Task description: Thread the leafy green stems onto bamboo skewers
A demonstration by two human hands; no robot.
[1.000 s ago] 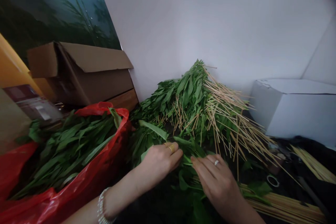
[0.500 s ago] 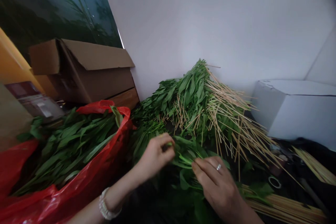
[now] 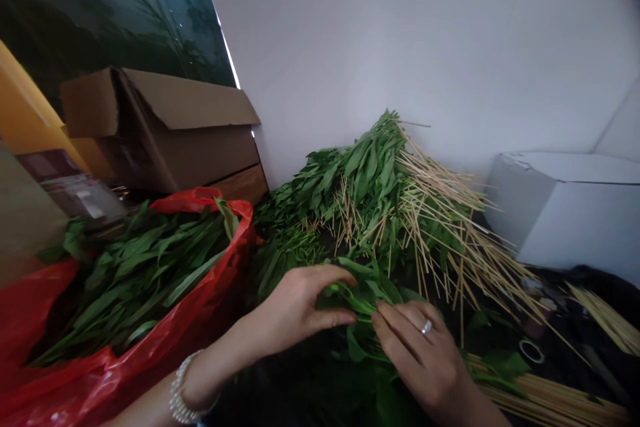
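We see the left hand (image 3: 300,303) with thumb and fingers parted in a C, greens showing in the gap; contact there we can't tell. The right hand (image 3: 423,347), wearing a ring, is closed on the leaves (image 3: 367,287) by its fingertips, thumb hidden. Those leaves sit between both hands. From the hands: the leafy pile (image 3: 370,170) at 12 o'clock, its sticks (image 3: 445,200) fanning toward 1; loose sticks (image 3: 560,400) at 4; a roll (image 3: 531,351) at 3, blurry; a white box (image 3: 580,207) at 2; the red bag (image 3: 227,280), full of greens, at 9; a carton (image 3: 210,153) at 10.
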